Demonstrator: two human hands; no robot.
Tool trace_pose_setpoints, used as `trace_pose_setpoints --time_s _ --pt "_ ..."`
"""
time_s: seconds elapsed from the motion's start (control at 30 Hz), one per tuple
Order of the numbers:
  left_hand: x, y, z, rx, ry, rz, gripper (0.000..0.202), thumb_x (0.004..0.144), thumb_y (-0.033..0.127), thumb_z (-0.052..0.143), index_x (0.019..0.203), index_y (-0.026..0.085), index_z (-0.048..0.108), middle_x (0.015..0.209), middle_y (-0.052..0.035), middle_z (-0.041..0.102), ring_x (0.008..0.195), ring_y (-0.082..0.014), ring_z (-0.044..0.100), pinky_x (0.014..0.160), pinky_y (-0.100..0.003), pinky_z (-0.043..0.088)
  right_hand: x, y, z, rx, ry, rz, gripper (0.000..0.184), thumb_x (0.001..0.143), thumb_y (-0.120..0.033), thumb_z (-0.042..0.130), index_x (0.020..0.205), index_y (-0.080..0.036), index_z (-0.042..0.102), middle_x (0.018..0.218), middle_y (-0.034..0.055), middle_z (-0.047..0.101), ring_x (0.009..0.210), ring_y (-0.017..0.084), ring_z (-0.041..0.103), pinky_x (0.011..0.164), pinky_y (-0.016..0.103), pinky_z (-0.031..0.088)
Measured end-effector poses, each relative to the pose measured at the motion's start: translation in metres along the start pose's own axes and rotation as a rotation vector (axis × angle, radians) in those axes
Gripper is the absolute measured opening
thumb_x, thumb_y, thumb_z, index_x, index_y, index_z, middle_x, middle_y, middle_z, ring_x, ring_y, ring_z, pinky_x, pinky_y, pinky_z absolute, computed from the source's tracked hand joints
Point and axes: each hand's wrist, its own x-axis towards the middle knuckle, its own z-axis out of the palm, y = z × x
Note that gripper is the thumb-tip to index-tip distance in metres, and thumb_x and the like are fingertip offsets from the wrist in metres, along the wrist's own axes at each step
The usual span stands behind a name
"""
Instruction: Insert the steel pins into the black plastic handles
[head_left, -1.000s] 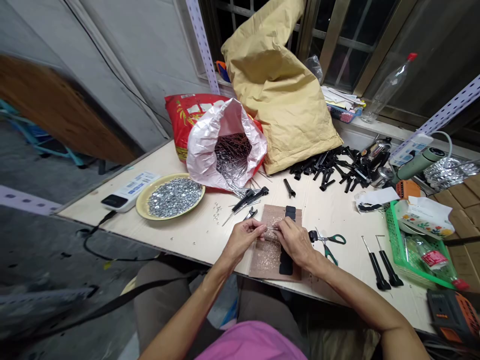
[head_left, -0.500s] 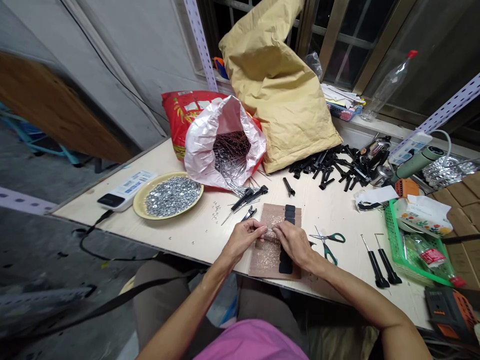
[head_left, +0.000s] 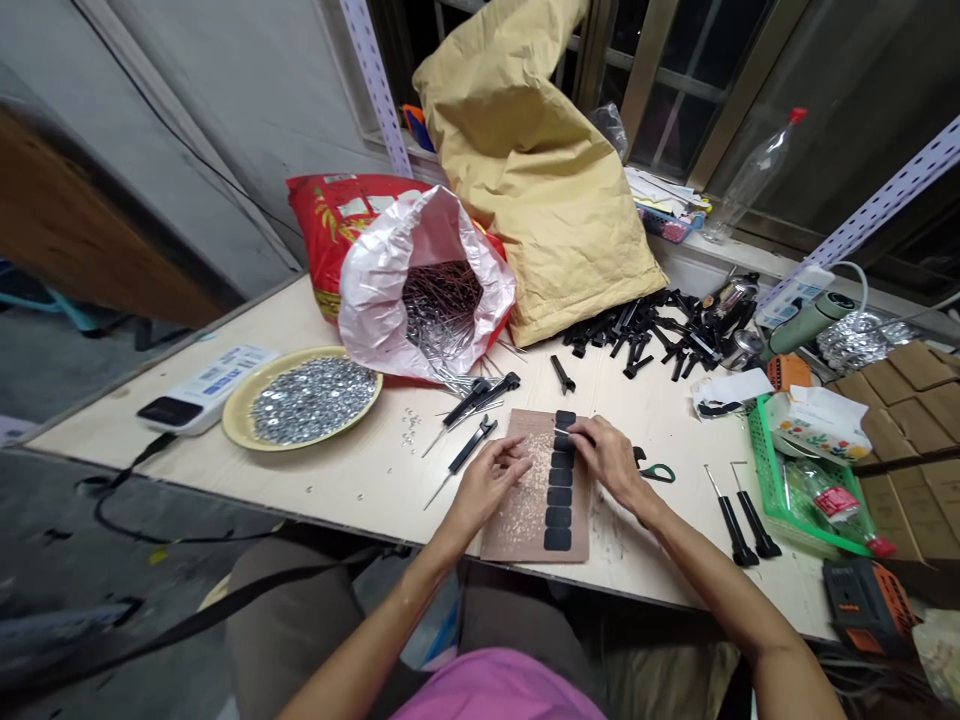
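A brown board (head_left: pixel 525 505) with a column of black pads (head_left: pixel 559 478) lies at the table's near edge. My left hand (head_left: pixel 491 480) rests on the board's left side, fingers curled, with nothing visible in them. My right hand (head_left: pixel 613 460) is at the board's upper right, pinching a thin metal pin (head_left: pixel 564 432) whose tip points left over the top pads. A black-handled pin (head_left: pixel 463 457) lies just left of the board.
A yellow plate of small silver parts (head_left: pixel 304 400), a white bag of metal pins (head_left: pixel 427 300), a tan sack (head_left: pixel 540 180), a pile of black handles (head_left: pixel 652 330), scissors (head_left: pixel 656 470), two assembled black-handled pins (head_left: pixel 739 520) and a green basket (head_left: pixel 795 480) lie on the table.
My hands were together mid-board working one pin. They have parted: the right hand moved up and right with the pin, the left stayed on the board. The camera shifted, uncovering more black pads.
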Motion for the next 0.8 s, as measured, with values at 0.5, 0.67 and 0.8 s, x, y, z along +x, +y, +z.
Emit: trace_pose_setpoints --time_s 0.5,0.67,0.8 --pt "-0.005 -0.064 0.008 0.731 -0.019 0.578 0.04 0.089 0.016 0.034 0.126 0.022 0.05 0.121 -0.0126 0.061 0.115 -0.025 0.054 0.098 -0.047 0.043 -0.028 0.034 0.014 -0.097 -0.173 -0.502 0.03 0.097 -0.014 0.036 0.086 -0.017 0.064 0.074 0.002 0.06 0.071 0.013 0.053 0.063 0.025 0.045" --pt "-0.008 -0.067 0.007 0.798 -0.024 0.576 0.051 0.087 0.007 0.029 0.134 0.02 0.042 0.126 -0.0144 0.056 0.12 -0.0253 0.049 0.1 -0.048 0.04 -0.016 0.04 0.011 -0.085 -0.157 -0.514 0.027 0.096 -0.014 0.038 0.085 -0.016 0.063 0.073 0.0026 0.06 0.071 0.013 0.053 0.06 0.024 0.046" --pt "-0.011 -0.065 0.005 0.859 -0.061 0.584 0.057 0.084 0.004 0.028 0.138 0.02 0.036 0.129 -0.0138 0.054 0.123 -0.0255 0.047 0.101 -0.049 0.04 0.003 0.049 0.011 -0.116 -0.114 -0.368 0.029 0.096 -0.015 0.038 0.081 -0.012 0.063 0.072 0.005 0.059 0.07 0.014 0.052 0.058 0.024 0.046"
